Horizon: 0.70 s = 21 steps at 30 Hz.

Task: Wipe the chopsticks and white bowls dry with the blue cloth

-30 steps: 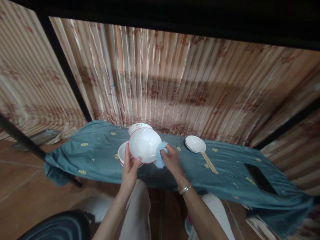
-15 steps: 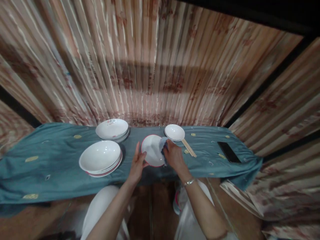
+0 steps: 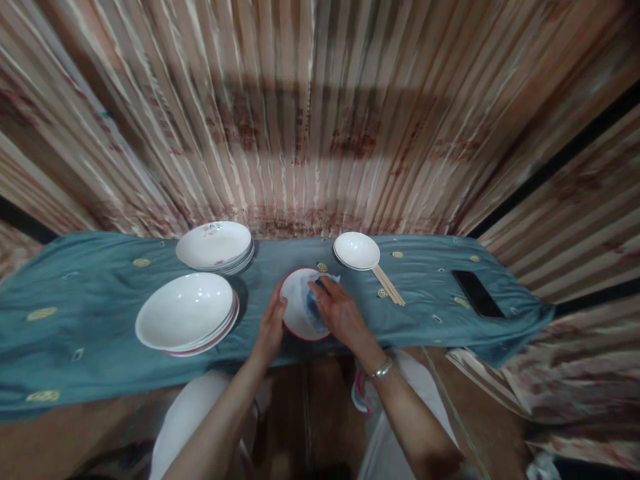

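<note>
A white plate with a red rim (image 3: pixel 295 300) is in front of me, close to the table's near edge. My left hand (image 3: pixel 271 328) grips its left rim, the thumb over the edge and the fingers at the outside. With bent fingers, my right hand (image 3: pixel 343 310) presses a bluish cloth (image 3: pixel 313 308) against the plate's inner surface, right of the middle. Part of the cloth is hidden under the fingers. Beyond my right hand are small white dishes (image 3: pixel 357 250) in a stack, with several wooden chopsticks (image 3: pixel 389 285) beside them.
On the left stand two stacks of white dishes, a near stack (image 3: pixel 185 310) and a far stack (image 3: pixel 215 245). A black phone (image 3: pixel 477 293) lies at the right on the green tablecloth (image 3: pixel 100 287). A pleated curtain (image 3: pixel 310 133) hangs behind the table.
My right hand has moved the cloth leftward, from the plate's right rim onto its inner surface. The left hand stays at the left rim. The whole view has shifted slightly.
</note>
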### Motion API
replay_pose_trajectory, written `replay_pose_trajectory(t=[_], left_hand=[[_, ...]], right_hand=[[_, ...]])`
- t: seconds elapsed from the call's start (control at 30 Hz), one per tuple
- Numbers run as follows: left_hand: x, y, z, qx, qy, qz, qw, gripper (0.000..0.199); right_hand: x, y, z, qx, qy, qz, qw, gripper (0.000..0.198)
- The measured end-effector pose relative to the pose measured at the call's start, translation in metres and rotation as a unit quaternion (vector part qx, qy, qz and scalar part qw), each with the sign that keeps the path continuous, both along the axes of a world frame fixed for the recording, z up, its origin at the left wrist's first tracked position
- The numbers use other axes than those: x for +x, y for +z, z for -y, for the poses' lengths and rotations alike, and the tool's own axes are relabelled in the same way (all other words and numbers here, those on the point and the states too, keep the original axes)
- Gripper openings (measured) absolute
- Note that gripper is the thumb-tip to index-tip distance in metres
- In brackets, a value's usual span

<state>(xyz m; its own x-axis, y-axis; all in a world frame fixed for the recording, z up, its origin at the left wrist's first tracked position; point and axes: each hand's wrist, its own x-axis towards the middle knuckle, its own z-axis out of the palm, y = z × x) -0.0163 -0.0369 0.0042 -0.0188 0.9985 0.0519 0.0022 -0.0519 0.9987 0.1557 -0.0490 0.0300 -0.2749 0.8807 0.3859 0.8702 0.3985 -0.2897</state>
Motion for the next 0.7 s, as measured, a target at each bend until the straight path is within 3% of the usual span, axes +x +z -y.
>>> replay_pose_trajectory(t=[0.23,0.4,0.53,0.7], left_hand=[[0.003,0.004,0.001,0.000,-0.008,-0.030,1.000,0.049],[0.009,0.001,-0.001,0.000,-0.006,-0.034,0.999,0.051],[0.016,-0.002,0.000,-0.019,-0.007,-0.025,0.999,0.051],[0.027,0.000,0.006,-0.045,-0.051,-0.039,0.997,0.049]], right_hand=[[0.001,-0.004,0.003,-0.103,0.012,0.065,0.993,0.025],[-0.001,-0.005,0.014,-0.172,0.107,-0.079,0.976,0.025],[-0.012,-0.005,0.016,-0.149,0.135,-0.218,0.955,0.024],[-0.019,-0.002,0.011,-0.076,0.055,-0.216,0.972,0.026]])
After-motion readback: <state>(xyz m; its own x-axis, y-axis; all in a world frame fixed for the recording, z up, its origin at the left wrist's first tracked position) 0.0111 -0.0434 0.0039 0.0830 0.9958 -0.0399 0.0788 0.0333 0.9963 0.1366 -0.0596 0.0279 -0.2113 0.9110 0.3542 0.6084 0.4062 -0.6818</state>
